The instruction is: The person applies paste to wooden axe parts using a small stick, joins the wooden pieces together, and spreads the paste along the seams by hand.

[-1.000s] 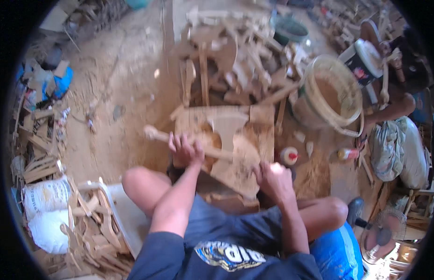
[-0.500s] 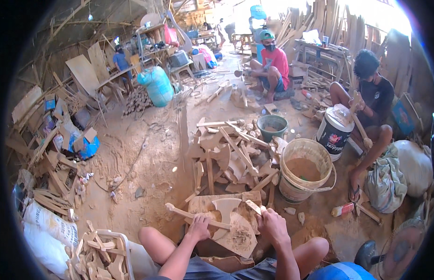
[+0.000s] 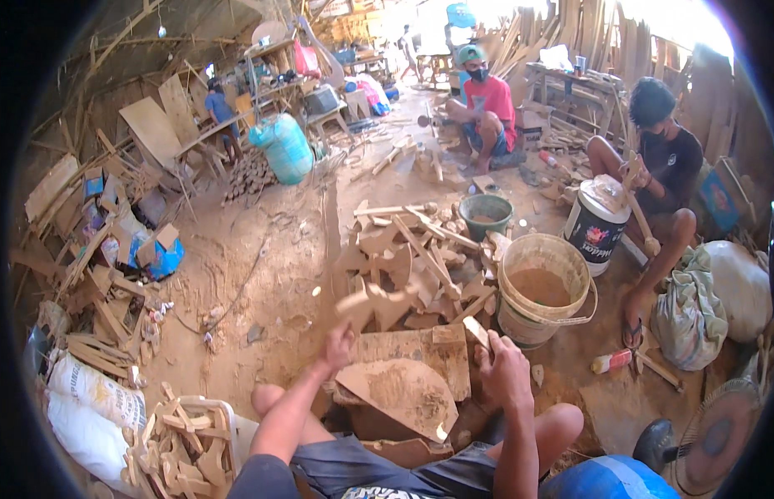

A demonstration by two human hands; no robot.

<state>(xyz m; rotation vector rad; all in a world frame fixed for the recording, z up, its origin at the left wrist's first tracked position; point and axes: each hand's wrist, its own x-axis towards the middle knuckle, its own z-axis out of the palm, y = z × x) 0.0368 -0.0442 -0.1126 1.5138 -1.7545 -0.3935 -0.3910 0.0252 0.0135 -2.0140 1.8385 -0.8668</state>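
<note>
My left hand (image 3: pixel 338 348) is raised left of the work board, its fingers closed on a wooden axe-shaped piece (image 3: pixel 383 306) that is smeared by motion. That piece hangs over the near edge of the wood pile. My right hand (image 3: pixel 505 366) grips a small flat wooden block (image 3: pixel 477 332), its pale end sticking out past the thumb; the rest is hidden in the palm. Between my knees lies a thick wooden board (image 3: pixel 387 345). On its near side rests a pointed, dust-covered wooden slab (image 3: pixel 403 391), with neither hand touching it.
Beyond the board spreads a heap of carved wooden pieces (image 3: pixel 395 249). A cream bucket (image 3: pixel 520 320) of brownish water and a green bucket (image 3: pixel 485 218) stand right of it. A crate (image 3: pixel 229 424) of wooden pieces is at lower left, a fan (image 3: pixel 711 441) at lower right. Two people sit farther off.
My left hand has lifted the axe-shaped piece off the slab, up and away toward the heap. My right hand, with the block, has moved slightly right and up.
</note>
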